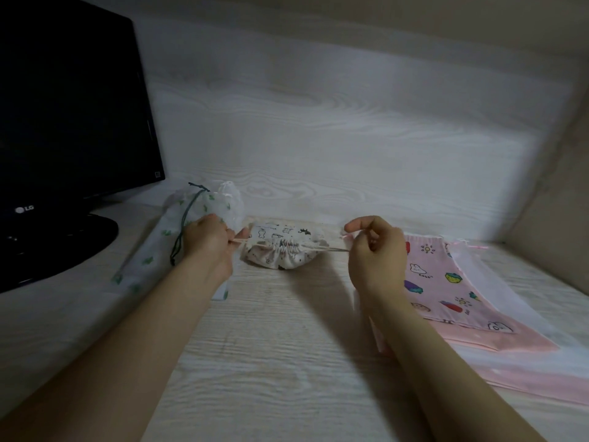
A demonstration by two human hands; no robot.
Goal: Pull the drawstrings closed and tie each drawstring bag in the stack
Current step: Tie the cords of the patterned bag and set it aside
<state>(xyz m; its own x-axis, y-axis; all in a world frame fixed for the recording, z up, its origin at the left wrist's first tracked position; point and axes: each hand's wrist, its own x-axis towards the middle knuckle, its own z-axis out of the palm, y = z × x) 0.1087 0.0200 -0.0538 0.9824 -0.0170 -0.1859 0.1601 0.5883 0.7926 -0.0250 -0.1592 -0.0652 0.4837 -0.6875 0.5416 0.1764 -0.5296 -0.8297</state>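
Black LG monitor [63, 106] is filling the upper left of the frame, its round stand [79, 244] sitting on the pale wood-grain desk [271, 346]. Just right of the stand, a white bag with green print [149, 260] is lying at a slant, its neck gathered and a dark green cord [183, 224] trailing down across it.

My left hand [210, 240] is hovering over that bag's right edge, thumb and fingertips pinching one end of a thin beige drawstring [331, 248]. At the centre of the frame the small cream animal-print drawstring bag [280, 247] is resting on the desk between my two hands. Its mouth is bunching into tight pleats and the string is running out of both sides.

My right hand [376, 253] is pinching the other end of the string, with the fingers curling in and the thumb lifting above them. The string is stretching in a straight line from the bag to this hand.

Behind and to the right of that hand, a stack of flat bags is lying on the desk: a pink cartoon-print bag [439, 282] on top, plainer pink fabric [510, 339] showing beneath it, and a sheer white bag [497, 282] spreading toward the right edge of the frame.
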